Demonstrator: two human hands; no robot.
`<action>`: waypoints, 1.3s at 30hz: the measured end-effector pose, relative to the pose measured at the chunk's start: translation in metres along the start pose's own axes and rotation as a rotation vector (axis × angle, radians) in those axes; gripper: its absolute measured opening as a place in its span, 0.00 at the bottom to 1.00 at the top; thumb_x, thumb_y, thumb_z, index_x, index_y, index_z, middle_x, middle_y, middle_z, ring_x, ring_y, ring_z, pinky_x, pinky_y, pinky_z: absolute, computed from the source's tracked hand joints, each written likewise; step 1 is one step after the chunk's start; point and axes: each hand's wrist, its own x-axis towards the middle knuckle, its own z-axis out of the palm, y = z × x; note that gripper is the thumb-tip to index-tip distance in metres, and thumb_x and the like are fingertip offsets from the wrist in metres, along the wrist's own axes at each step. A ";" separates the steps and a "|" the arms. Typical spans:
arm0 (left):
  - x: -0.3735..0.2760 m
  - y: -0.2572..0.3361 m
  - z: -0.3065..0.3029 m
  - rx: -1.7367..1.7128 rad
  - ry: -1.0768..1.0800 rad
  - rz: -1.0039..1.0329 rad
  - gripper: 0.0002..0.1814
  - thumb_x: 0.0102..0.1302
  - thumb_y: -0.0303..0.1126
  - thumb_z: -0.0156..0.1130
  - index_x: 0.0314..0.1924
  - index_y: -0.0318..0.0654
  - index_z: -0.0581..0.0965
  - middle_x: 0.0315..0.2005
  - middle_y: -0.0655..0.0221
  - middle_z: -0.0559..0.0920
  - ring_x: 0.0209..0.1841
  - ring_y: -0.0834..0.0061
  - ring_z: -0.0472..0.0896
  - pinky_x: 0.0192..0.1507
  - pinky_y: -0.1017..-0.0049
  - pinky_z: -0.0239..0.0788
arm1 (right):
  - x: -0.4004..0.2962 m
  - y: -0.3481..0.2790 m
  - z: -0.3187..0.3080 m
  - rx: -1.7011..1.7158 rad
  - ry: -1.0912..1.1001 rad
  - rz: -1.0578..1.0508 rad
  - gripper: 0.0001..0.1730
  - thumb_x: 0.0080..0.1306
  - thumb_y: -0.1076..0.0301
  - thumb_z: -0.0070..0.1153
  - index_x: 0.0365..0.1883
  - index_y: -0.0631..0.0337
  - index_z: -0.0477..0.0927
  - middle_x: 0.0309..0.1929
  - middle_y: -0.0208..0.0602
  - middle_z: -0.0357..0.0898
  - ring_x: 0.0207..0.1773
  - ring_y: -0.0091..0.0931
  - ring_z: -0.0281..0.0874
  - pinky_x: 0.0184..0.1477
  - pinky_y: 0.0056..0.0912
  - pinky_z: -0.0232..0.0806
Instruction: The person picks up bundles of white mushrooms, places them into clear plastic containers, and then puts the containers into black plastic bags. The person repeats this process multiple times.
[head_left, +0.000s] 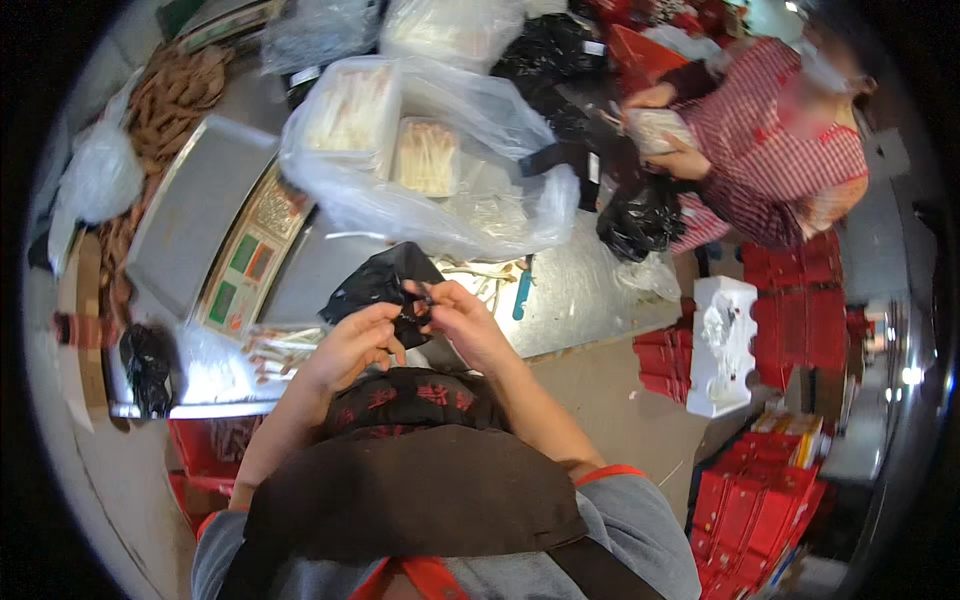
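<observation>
Both my hands are at a black plastic bag near the table's front edge. My right hand pinches its gathered, twisted top. My left hand is beside the bag with its fingers curled; whether they grip the plastic is unclear. What the bag holds is hidden. Just beyond lies a large clear plastic bag with trays of pale, thin-stemmed mushrooms in it. To the right of my hands, a knife with a teal handle lies by loose stems. More loose stems lie left of my left hand.
A weighing scale with a metal pan stands left, beside brown root vegetables. At the right, a person in a checked apron holds a packed tray. Red crates and a white foam box stand beyond the table.
</observation>
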 end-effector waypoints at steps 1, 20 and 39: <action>0.000 -0.002 0.003 0.118 0.038 -0.025 0.19 0.70 0.32 0.51 0.58 0.31 0.67 0.38 0.63 0.77 0.35 0.74 0.79 0.33 0.80 0.66 | 0.003 0.000 0.004 -0.126 0.005 0.001 0.05 0.67 0.70 0.50 0.39 0.60 0.72 0.44 0.30 0.77 0.43 0.20 0.72 0.44 0.24 0.66; 0.009 -0.032 -0.035 0.564 0.191 -0.033 0.05 0.62 0.26 0.55 0.33 0.33 0.77 0.24 0.77 0.74 0.25 0.86 0.69 0.29 0.86 0.59 | 0.017 0.052 -0.040 -0.916 0.561 -0.389 0.06 0.55 0.75 0.53 0.28 0.63 0.68 0.27 0.43 0.70 0.30 0.40 0.69 0.34 0.38 0.64; 0.001 0.005 0.018 0.656 -0.102 0.132 0.04 0.62 0.22 0.55 0.31 0.29 0.75 0.43 0.65 0.77 0.44 0.77 0.73 0.47 0.79 0.64 | 0.010 0.053 -0.057 -0.755 0.305 0.041 0.09 0.59 0.69 0.54 0.31 0.64 0.69 0.27 0.27 0.68 0.32 0.19 0.64 0.35 0.24 0.61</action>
